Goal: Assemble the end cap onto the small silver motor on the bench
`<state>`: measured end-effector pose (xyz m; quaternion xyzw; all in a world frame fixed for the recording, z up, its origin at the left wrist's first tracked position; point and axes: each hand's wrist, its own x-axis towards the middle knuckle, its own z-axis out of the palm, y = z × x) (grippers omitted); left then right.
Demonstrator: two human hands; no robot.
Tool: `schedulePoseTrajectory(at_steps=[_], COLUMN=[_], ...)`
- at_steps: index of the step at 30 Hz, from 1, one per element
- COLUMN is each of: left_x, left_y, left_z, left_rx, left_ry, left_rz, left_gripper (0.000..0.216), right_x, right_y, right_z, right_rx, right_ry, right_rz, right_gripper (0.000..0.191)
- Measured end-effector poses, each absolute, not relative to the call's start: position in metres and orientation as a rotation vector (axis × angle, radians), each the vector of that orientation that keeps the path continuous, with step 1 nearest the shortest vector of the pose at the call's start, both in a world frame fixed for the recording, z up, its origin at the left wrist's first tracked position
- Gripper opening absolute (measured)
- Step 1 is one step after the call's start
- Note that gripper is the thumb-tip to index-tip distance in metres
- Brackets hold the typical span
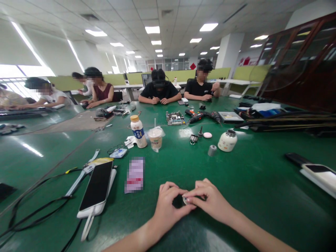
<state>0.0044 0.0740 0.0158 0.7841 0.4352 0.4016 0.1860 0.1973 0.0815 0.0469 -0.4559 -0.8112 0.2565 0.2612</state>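
Observation:
Between my two hands, low over the green table (168, 164), is a small whitish round piece (184, 200), mostly covered by my fingers, so its kind is unclear. My left hand (166, 203) grips it from the left, thumb and index finger curved around it. From the right, the pinched fingertips of my right hand (212, 201) press on the same piece. Farther forward stand a cream bottle body (227, 141) without a lid and a grey metal cylinder (212, 150). Near them lie a metal ring-like part (194, 139), a dark pointed part (200, 132) and a pink disc (207, 135).
Left of my hands lie a purple packet (134, 175) and a phone (97, 183) on a white power bank, with straps and cables. A drink bottle (138, 133) and lidded cup (155, 138) stand ahead. Beyond are a circuit board (175, 118), power drills (195, 117) and several seated people.

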Motion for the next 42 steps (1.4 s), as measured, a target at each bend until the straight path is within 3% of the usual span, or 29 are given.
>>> schedulePoseTrajectory(at_steps=[12,17,20,23,27,34,38,42], left_x=[0.005,0.006,0.005,0.004,0.005,0.004,-0.008,-0.022], left_y=[0.074,0.073,0.073,0.074,0.074,0.079,0.099,0.120], left_z=[0.018,0.018,0.020,0.021,0.022,0.036,0.034,0.014], left_rx=[2.224,2.214,2.222,2.244,2.242,2.192,2.224,2.320], left_ry=[1.250,1.288,1.262,1.125,1.013,1.024,1.237,1.495], left_rz=[1.111,1.086,1.110,1.197,1.301,1.318,1.355,1.172], left_gripper=[0.029,0.033,0.036,0.038,0.018,0.011,0.012,0.012], right_x=[0.197,0.197,0.198,0.196,0.194,0.193,0.193,0.193], right_y=[0.085,0.085,0.087,0.087,0.085,0.084,0.085,0.083], right_z=[0.041,0.039,0.033,0.020,0.005,0.000,0.002,0.005], right_rx=[-1.247,-1.247,-1.213,-1.235,-1.277,-1.276,-1.271,-1.265], right_ry=[-2.162,-1.968,-1.852,-1.796,-1.829,-1.887,-1.914,-1.951], right_rz=[0.737,0.667,0.686,0.726,0.784,0.782,0.748,0.738], right_gripper=[0.031,0.063,0.071,0.072,0.070,0.068,0.070,0.072])
